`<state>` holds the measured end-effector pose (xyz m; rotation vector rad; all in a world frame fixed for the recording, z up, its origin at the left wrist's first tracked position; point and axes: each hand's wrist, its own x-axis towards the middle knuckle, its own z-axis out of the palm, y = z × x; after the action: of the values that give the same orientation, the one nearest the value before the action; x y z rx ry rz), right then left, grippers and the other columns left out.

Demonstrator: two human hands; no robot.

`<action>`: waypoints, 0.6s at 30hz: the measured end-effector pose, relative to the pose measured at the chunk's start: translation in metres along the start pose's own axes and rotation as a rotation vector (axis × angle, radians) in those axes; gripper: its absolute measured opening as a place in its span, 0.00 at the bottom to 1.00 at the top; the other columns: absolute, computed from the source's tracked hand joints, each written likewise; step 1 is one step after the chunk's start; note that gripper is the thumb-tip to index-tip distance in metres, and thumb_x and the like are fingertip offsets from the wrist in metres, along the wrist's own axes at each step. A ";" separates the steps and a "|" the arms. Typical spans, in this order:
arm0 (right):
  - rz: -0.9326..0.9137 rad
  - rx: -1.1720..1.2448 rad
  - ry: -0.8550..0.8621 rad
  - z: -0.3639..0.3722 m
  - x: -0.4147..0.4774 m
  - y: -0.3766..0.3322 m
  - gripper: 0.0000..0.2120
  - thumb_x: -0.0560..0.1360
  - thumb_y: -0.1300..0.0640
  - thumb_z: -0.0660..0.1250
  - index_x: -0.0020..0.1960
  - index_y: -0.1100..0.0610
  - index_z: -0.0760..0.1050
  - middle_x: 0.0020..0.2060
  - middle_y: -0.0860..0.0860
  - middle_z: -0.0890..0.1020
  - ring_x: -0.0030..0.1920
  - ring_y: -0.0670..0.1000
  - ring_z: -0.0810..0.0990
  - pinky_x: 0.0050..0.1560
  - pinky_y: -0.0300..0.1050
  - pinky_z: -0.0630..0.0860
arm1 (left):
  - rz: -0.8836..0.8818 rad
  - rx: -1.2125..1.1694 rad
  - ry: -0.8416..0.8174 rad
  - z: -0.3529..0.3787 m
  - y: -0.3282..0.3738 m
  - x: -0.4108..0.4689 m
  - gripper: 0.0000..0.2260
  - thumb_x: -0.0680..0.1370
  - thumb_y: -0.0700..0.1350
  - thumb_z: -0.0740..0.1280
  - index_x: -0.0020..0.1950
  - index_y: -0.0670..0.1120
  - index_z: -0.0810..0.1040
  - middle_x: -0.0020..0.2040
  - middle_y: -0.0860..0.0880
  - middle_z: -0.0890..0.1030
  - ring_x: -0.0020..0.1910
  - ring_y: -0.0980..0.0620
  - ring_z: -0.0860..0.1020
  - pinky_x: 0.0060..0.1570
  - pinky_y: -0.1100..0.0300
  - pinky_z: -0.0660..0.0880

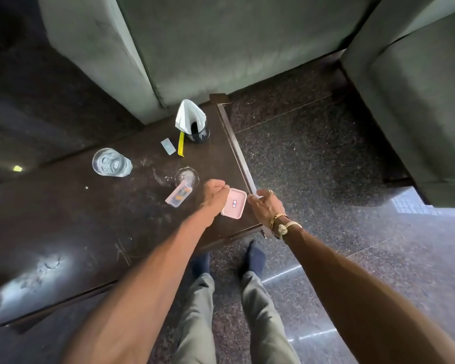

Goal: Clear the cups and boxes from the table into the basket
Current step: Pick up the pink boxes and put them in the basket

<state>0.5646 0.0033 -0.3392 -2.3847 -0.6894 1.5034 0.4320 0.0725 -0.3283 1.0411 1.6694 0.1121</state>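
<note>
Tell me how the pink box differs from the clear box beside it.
The pink box is opaque with a lid sticker; the clear box shows its contents. The left hand and right hand grip the pink box; no hand touches the clear box. Both are small boxes.

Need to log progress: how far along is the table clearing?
Nothing looks cleared; no basket in view. In hand: the left hand and right hand hold the pink box, on the table. Left: the clear box, the large glass and the small glass.
</note>
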 end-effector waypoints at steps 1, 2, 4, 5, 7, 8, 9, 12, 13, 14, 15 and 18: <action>0.008 0.003 -0.007 0.004 0.006 0.002 0.20 0.79 0.48 0.64 0.67 0.57 0.73 0.60 0.59 0.80 0.60 0.60 0.78 0.54 0.43 0.71 | -0.025 0.016 -0.005 0.004 -0.007 0.006 0.13 0.80 0.41 0.64 0.65 0.40 0.76 0.60 0.44 0.79 0.58 0.48 0.77 0.53 0.63 0.73; 0.011 -0.001 -0.018 0.009 0.013 0.004 0.19 0.79 0.49 0.64 0.67 0.57 0.73 0.60 0.59 0.80 0.59 0.61 0.79 0.54 0.44 0.72 | -0.040 0.045 -0.006 0.007 -0.013 0.011 0.14 0.81 0.42 0.64 0.66 0.41 0.76 0.63 0.43 0.79 0.61 0.47 0.77 0.59 0.59 0.73; 0.020 -0.004 -0.053 0.017 0.024 0.005 0.18 0.79 0.50 0.63 0.65 0.58 0.72 0.58 0.61 0.81 0.57 0.62 0.80 0.55 0.48 0.76 | -0.067 0.132 -0.005 0.012 -0.023 0.021 0.16 0.81 0.45 0.63 0.69 0.44 0.74 0.68 0.44 0.76 0.66 0.46 0.75 0.66 0.56 0.71; 0.031 -0.005 -0.071 0.021 0.030 0.006 0.18 0.79 0.50 0.63 0.65 0.58 0.72 0.57 0.61 0.81 0.56 0.63 0.80 0.56 0.51 0.77 | -0.086 0.172 0.000 0.014 -0.028 0.025 0.18 0.81 0.46 0.63 0.70 0.46 0.73 0.70 0.45 0.75 0.68 0.46 0.73 0.66 0.56 0.70; 0.058 -0.008 -0.101 0.030 0.040 0.009 0.18 0.79 0.51 0.63 0.65 0.59 0.70 0.53 0.60 0.80 0.54 0.62 0.80 0.55 0.51 0.77 | -0.133 0.223 0.002 0.017 -0.036 0.031 0.20 0.81 0.47 0.62 0.73 0.47 0.71 0.72 0.45 0.72 0.70 0.46 0.71 0.68 0.55 0.69; 0.066 -0.001 -0.120 0.035 0.044 0.011 0.18 0.79 0.52 0.63 0.66 0.59 0.70 0.50 0.59 0.78 0.52 0.60 0.80 0.52 0.51 0.75 | -0.155 0.229 -0.010 0.018 -0.040 0.034 0.21 0.81 0.47 0.61 0.74 0.47 0.70 0.73 0.44 0.70 0.71 0.46 0.70 0.70 0.54 0.68; 0.068 0.015 -0.142 0.039 0.047 0.013 0.18 0.79 0.54 0.63 0.66 0.61 0.69 0.48 0.58 0.76 0.49 0.58 0.78 0.50 0.51 0.74 | -0.169 0.222 -0.030 0.019 -0.044 0.036 0.21 0.81 0.46 0.60 0.75 0.47 0.69 0.74 0.44 0.70 0.72 0.45 0.70 0.70 0.53 0.68; 0.074 0.055 -0.175 0.055 0.056 0.020 0.18 0.78 0.56 0.64 0.65 0.63 0.69 0.49 0.60 0.77 0.47 0.58 0.76 0.48 0.53 0.74 | -0.172 0.176 -0.090 0.020 -0.055 0.041 0.22 0.81 0.44 0.59 0.75 0.47 0.67 0.73 0.45 0.71 0.70 0.46 0.71 0.70 0.52 0.68; 0.071 0.051 -0.167 0.059 0.059 0.022 0.18 0.78 0.56 0.64 0.65 0.61 0.70 0.51 0.61 0.79 0.49 0.60 0.78 0.51 0.55 0.76 | -0.164 0.167 -0.101 0.020 -0.058 0.043 0.22 0.81 0.44 0.59 0.75 0.47 0.68 0.72 0.44 0.72 0.69 0.46 0.72 0.70 0.51 0.69; 0.061 0.043 -0.154 0.063 0.061 0.022 0.17 0.77 0.55 0.64 0.64 0.60 0.71 0.53 0.61 0.81 0.50 0.61 0.80 0.53 0.57 0.78 | -0.150 0.159 -0.109 0.020 -0.060 0.045 0.21 0.81 0.43 0.59 0.74 0.47 0.69 0.71 0.44 0.74 0.68 0.46 0.73 0.68 0.51 0.70; 0.047 0.038 -0.142 0.067 0.062 0.023 0.17 0.77 0.55 0.65 0.64 0.59 0.72 0.54 0.61 0.82 0.51 0.62 0.81 0.53 0.59 0.79 | -0.134 0.153 -0.115 0.021 -0.063 0.046 0.20 0.80 0.42 0.59 0.73 0.46 0.70 0.70 0.45 0.75 0.67 0.46 0.74 0.66 0.51 0.72; 0.009 0.030 -0.125 0.071 0.061 0.019 0.16 0.75 0.56 0.67 0.63 0.58 0.74 0.52 0.61 0.83 0.49 0.63 0.83 0.50 0.60 0.81 | -0.108 0.131 -0.102 0.020 -0.067 0.046 0.18 0.79 0.41 0.61 0.70 0.46 0.75 0.66 0.45 0.79 0.62 0.45 0.77 0.61 0.53 0.76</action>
<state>0.5276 0.0144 -0.4266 -2.2903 -0.6782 1.6664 0.4102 0.0547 -0.4065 1.0341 1.6535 -0.1200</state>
